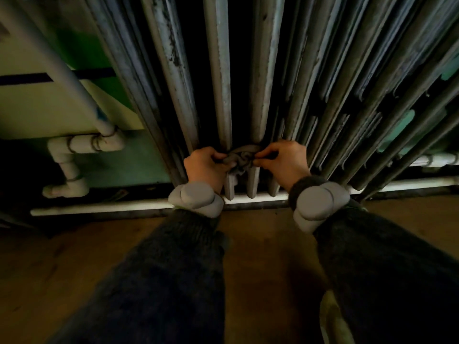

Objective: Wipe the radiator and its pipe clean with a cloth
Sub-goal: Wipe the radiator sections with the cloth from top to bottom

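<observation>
head view showed both hands, left hand [208, 167] and right hand [282, 160], gripping the cloth [239, 158] low on the radiator [218, 70]; grimy columns and the pipe [82, 142] likely remained.

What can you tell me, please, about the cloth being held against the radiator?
The cloth is a grey, soft-looking fabric, crumpled into folds rather than spread flat. It sits low on the radiator, across the dark gap between two middle columns. The left hand grips its left end and the right hand pinches its right end. A flap hangs below. Whether it loops behind a column cannot be told.
</observation>
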